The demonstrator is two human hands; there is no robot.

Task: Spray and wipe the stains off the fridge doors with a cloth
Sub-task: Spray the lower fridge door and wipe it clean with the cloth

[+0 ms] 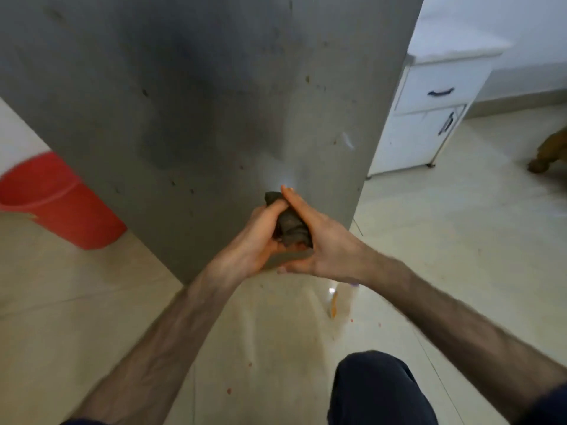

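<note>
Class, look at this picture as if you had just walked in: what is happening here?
A person is holding a dark bunched cloth between both hands, the left hand and right hand, right in front of a grey fridge door. The door has dark spots on it. The cloth is not on the door at this moment. A spray bottle stands on the floor below, and a red bucket stands at the left.
</note>
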